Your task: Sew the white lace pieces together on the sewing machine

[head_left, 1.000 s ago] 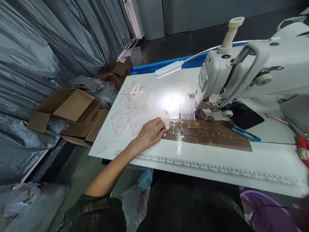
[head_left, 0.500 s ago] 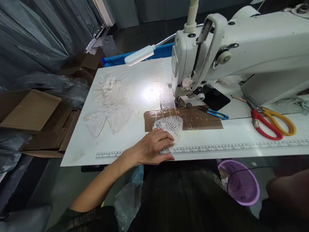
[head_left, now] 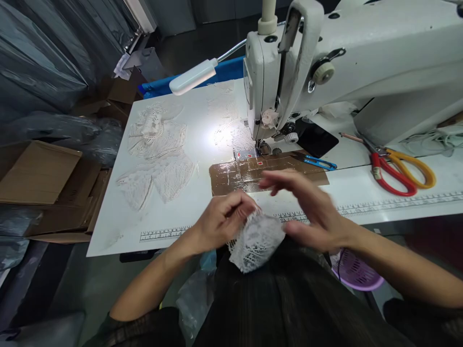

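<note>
A small white lace piece hangs over the table's front edge, above my lap. My left hand pinches its upper left part between thumb and fingers. Just right of the lace, my right hand is open, thumb and fingers spread apart and slightly blurred. Its thumb is close to the lace's right edge; whether it touches I cannot tell. Beyond the hands, brown tape covers the table in front of the sewing machine. More white lace lies by the needle area.
Several lace pieces lie on the left of the white table. Blue thread snips, scissors with red and yellow handles and a black phone lie to the right. A lamp shines leftward of the machine. Below is a purple basket.
My left hand has lifted the lace off the tabletop and brought it toward my body. My right hand has come into view from the right. The view has shifted slightly.
</note>
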Motion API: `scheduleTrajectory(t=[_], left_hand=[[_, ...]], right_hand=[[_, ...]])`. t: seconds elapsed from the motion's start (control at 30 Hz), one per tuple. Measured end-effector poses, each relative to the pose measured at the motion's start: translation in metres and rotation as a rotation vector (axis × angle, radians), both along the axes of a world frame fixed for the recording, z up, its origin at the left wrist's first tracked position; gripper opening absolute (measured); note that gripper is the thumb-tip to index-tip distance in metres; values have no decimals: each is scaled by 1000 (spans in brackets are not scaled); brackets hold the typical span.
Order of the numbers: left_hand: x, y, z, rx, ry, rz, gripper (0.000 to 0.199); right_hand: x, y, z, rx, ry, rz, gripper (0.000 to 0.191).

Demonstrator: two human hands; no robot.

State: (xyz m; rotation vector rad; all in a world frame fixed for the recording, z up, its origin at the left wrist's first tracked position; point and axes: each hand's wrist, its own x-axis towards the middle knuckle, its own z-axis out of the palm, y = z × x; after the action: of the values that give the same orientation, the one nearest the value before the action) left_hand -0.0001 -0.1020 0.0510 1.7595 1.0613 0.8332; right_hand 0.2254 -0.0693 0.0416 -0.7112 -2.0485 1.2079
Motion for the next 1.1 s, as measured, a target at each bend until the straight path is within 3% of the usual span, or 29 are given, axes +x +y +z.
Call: scheduleTrajectory(t=[0.13, 0.2, 0.3, 0.4, 0.6, 0.73, 0.87, 1.0, 1.1], left_hand=[[-11, 46, -9, -232, -111, 177, 38], [-18, 68, -19, -376, -166, 162, 44], [-25, 89, -28, -415, -154, 98, 40], [-26, 96, -29, -385, -104, 116, 38], [-28, 104, -31, -337, -103, 229, 22], [-32, 107, -37, -307, -131, 260, 23], [-36, 106, -37, -344, -166, 238, 31], [-35, 104, -34, -361, -191, 236, 40], [-32, 102, -33, -352, -194, 235, 40]], right_hand=[[-22, 27, -26, -527, 17, 140, 32], [-29, 41, -34, -596, -42, 91, 26], [-34, 55, -33, -418, -175, -11, 19], [-34, 62, -26, -292, -276, -67, 20], [-26, 73, -23, -448, -352, 45, 27], [-20, 78, -23, -464, -365, 155, 23], [-20, 80, -16, -471, -426, 159, 21], [-26, 87, -6, -323, -478, 37, 23], [-38, 93, -7, -201, -389, -108, 27]])
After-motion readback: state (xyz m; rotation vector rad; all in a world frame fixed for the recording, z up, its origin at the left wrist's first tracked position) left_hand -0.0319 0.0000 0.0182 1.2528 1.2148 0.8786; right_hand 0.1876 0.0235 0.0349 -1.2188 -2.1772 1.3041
